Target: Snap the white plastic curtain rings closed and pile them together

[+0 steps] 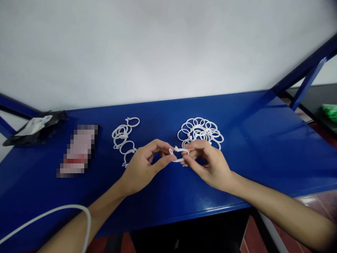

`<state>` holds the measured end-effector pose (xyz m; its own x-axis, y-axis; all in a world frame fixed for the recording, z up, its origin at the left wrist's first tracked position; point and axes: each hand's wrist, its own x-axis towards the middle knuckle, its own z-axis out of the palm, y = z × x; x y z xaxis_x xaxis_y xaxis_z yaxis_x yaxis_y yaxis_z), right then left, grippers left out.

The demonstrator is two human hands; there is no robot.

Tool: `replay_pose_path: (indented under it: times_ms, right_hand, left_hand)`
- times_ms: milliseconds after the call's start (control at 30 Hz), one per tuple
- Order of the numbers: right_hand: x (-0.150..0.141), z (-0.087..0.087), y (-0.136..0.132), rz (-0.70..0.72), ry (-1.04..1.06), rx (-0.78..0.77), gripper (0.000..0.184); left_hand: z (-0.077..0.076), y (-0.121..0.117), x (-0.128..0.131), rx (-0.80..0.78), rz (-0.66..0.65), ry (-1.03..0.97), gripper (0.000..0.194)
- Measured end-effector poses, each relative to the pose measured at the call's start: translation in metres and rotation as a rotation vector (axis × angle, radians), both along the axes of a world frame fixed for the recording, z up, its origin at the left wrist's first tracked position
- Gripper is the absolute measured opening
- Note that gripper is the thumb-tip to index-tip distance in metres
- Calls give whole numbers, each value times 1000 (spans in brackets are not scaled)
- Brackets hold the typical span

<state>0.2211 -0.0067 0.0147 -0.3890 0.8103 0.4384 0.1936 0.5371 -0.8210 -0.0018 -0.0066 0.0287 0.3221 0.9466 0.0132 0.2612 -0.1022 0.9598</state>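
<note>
Both hands meet over the middle of a blue table (pixel 263 140), pinching one white plastic ring (pixel 179 152) between them. My left hand (pixel 143 167) grips the ring's left end with thumb and forefinger. My right hand (pixel 207 161) holds its right end, fingers curled round it. Just behind my right hand lies a heap of loose white rings (pixel 201 130). A chain of linked white rings (pixel 125 138) lies behind my left hand.
A black bag with a white label (pixel 37 130) rests at the table's far left, next to a blurred-out flat object (pixel 78 150). A white cable (pixel 52 214) loops over my left forearm. Blue shelf struts (pixel 308 73) rise at the right, against a white wall.
</note>
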Motion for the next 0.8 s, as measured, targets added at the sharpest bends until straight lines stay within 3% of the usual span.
replay_pose_path:
  times_ms: [100,267,367,633,800]
  right_hand:
    - [0,-2,1,22,-70,68,25]
    - [3,-6,3,76,-151,223,16]
    - [4,-5,2,107,-176,296,13]
    - [5,0,-5,102,-434,536,23]
    - [9,4,2,48,-506,642,18]
  left_hand:
    - [-3,2,0,86,38,64,16]
    - [-2,-2,5,247,-11,196,7]
    - [-2,-7,9,380,-37,241,12]
    - [-17,-9,14,741,-80,304,19]
    - [-11,-1,10,830,-105,390,12]
